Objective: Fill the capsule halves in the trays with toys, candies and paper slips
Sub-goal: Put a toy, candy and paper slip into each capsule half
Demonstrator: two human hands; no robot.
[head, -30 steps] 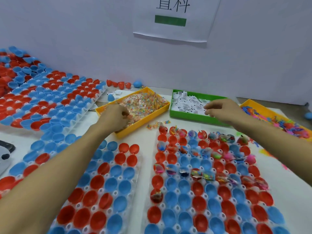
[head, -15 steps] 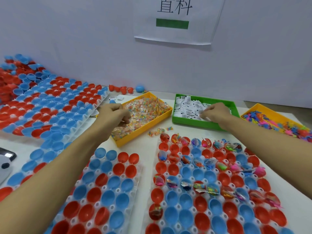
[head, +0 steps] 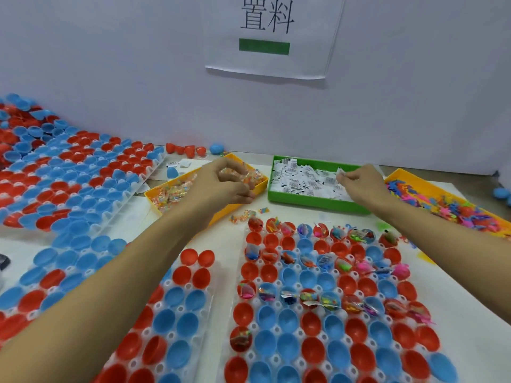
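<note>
Nearest the camera, two trays of red and blue capsule halves: left tray point(head: 177, 322) all empty, right tray point(head: 326, 313) only part filled, with toys, sweets and slips in the far two rows and one middle row, and bare cups elsewhere. A few stray candies point(head: 243, 215) loose on the table just beyond the right tray's far edge.

Further out, left hand point(head: 221, 186) raised over the yellow candy bin point(head: 154, 193), fingers curled together on a small clump of wrapped candies. Right hand point(head: 365, 183) over the green slip bin point(head: 318, 201), thumb and forefinger pinched on one white paper slip point(head: 340, 171). At far right, a second yellow bin point(head: 398, 176) of bright toys, untouched. More stocked trays point(head: 77, 175) stacked at far left, spare capsules point(head: 190, 150) along the wall.

Likely trouble: too many candies in one grab, apt to spill short of the tray like the strays already there. Slip light and thin, easily doubled with another or dropped on the way. Forearms low over filled cups, liable to knock contents out. Rows filled unevenly, so cups easily missed or loaded twice.
</note>
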